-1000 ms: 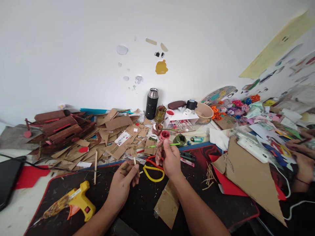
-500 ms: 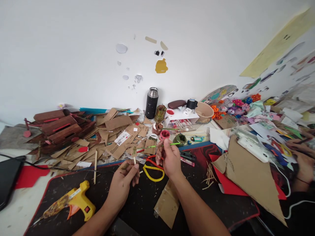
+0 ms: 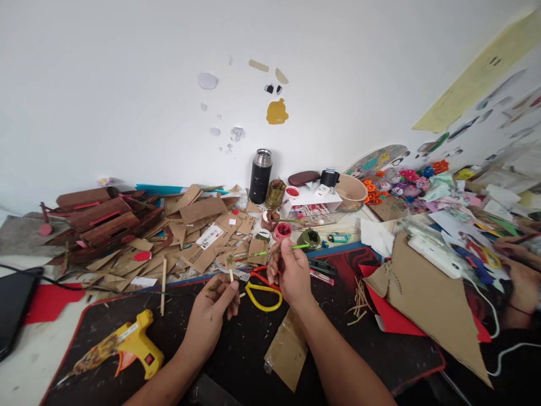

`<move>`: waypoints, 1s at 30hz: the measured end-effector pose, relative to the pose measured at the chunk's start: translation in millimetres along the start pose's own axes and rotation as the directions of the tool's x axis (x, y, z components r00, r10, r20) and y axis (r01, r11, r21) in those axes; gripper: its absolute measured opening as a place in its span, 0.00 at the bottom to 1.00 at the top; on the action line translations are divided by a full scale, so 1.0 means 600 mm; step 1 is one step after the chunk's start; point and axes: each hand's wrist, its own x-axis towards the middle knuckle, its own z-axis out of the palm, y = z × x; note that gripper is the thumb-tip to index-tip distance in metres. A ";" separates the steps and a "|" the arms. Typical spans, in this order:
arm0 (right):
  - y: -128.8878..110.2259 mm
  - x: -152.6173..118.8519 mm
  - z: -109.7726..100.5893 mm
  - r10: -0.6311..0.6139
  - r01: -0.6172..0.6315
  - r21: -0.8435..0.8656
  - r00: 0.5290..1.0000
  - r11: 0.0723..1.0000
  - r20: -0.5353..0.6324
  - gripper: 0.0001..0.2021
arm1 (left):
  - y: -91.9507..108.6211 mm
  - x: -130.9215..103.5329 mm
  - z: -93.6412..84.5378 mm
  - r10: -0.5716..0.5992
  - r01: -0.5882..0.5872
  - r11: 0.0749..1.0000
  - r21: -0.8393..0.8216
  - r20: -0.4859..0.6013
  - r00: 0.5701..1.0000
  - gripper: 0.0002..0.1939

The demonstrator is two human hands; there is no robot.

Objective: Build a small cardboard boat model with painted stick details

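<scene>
The wooden stick (image 3: 231, 276) stands near upright above the dark mat (image 3: 245, 344), its long axis running up from our left hand (image 3: 214, 307), whose fingers are clamped on it. Our right hand (image 3: 291, 270) pinches the green brush (image 3: 260, 253), nearly level, bristles pointing left. We seem to be daubing the stick's upper end, though contact is hard to make out; such work calls for steady, light strokes.

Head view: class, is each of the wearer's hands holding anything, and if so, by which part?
The right hand holds the green brush partway along its handle; the left hand holds the pale stick below its stained upper end.
</scene>
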 end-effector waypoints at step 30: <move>0.003 0.000 0.003 0.024 -0.024 -0.015 1.000 1.000 0.012 0.29 | 0.002 -0.001 0.001 -0.015 0.015 1.000 -0.006 0.000 1.000 0.22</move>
